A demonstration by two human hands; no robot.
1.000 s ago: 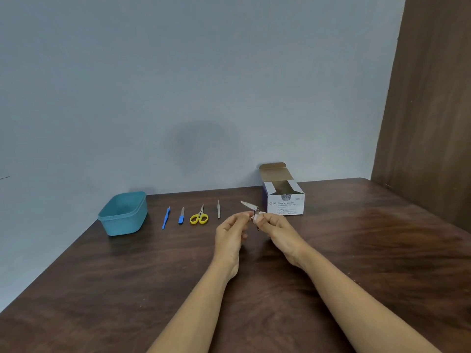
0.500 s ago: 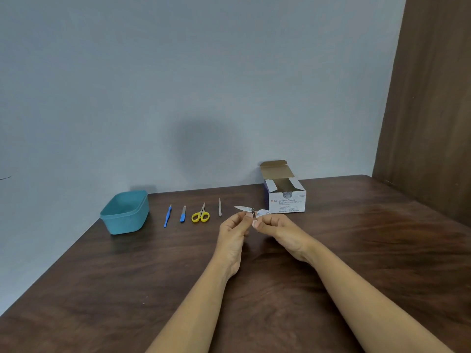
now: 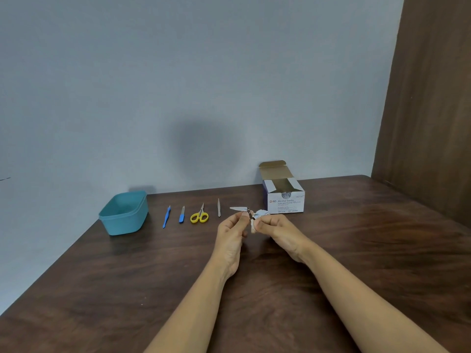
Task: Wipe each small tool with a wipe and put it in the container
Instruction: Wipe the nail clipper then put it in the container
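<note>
While your left hand [image 3: 230, 233] is pinching the clipper [image 3: 239, 208] and your right hand [image 3: 277, 229] the wipe [image 3: 253, 228], the container [image 3: 125, 222] is lying at nine o'clock, nearer your left.

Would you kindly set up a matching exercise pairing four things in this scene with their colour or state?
Things:
1. container
2. scissors
3. alcohol swab box
4. nail clipper

Descriptions:
A. yellow handles
B. top flap open
C. teal
D. pinched in the left hand

Pairs: 1-C; 2-A; 3-B; 4-D
</note>
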